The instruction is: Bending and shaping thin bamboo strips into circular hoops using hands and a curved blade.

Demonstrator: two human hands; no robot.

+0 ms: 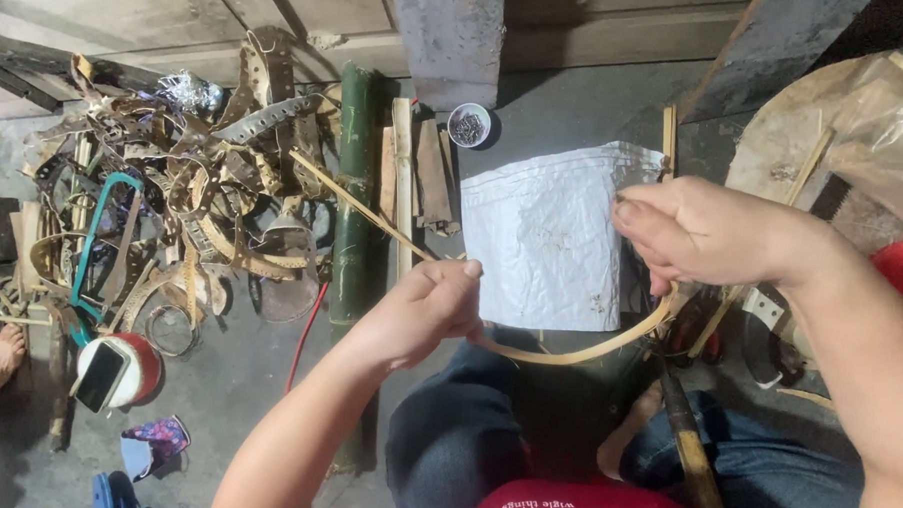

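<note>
Bamboo fills the left of the frame: a tangled heap of strips [194, 175] lies on the concrete floor [237, 387] at upper left, with a phone on a red-and-white tin [117, 371] below it and a green bamboo pole [356, 191] standing just right of the heap. At centre, the left hand [425, 308] is closed in a pinch around a long pale bamboo strip [568, 350], which runs up-left past the pole toward the heap and sags in a curve rightward to the right hand [697, 233], whose fingers are curled shut over its other part. A white sack [547, 237] lies behind the strip, between the hands. By my judgement the strip is being bent or flexed between both grips; the next move calls for even pressure so it curves without splitting.
</note>
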